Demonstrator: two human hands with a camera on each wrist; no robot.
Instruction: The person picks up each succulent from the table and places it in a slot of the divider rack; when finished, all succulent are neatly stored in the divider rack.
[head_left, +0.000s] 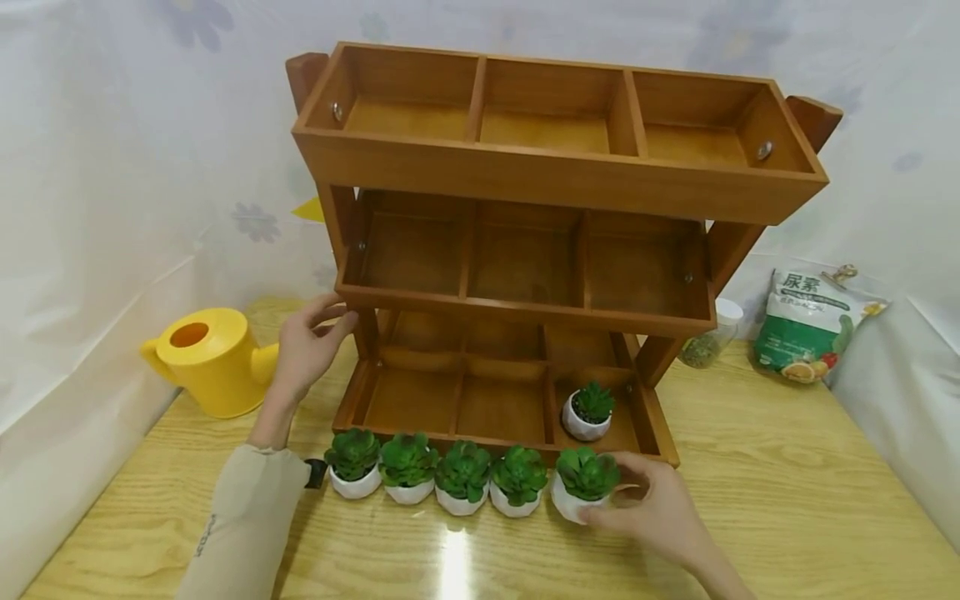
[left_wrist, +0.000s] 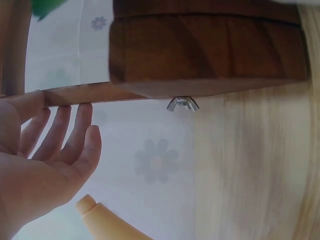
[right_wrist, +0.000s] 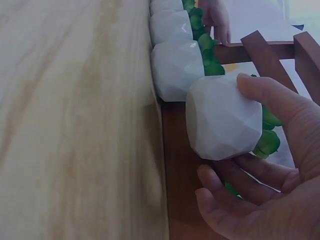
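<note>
Currently, the right hand (head_left: 652,507) holds a white-potted succulent (head_left: 584,485) between thumb and fingers, right of the lower center of the head view. To its left, 4 similar succulents (head_left: 462,477) stand in a row before the wooden shelf (head_left: 555,177). The left hand (head_left: 309,346), left of center, has loosely bent fingers at the shelf's left side; whether it grips the wood, I cannot tell. A spikier potted plant (head_left: 588,413) sits in the bottom tier's right compartment. A yellow watering can (head_left: 219,368) stands at frame left.
</note>
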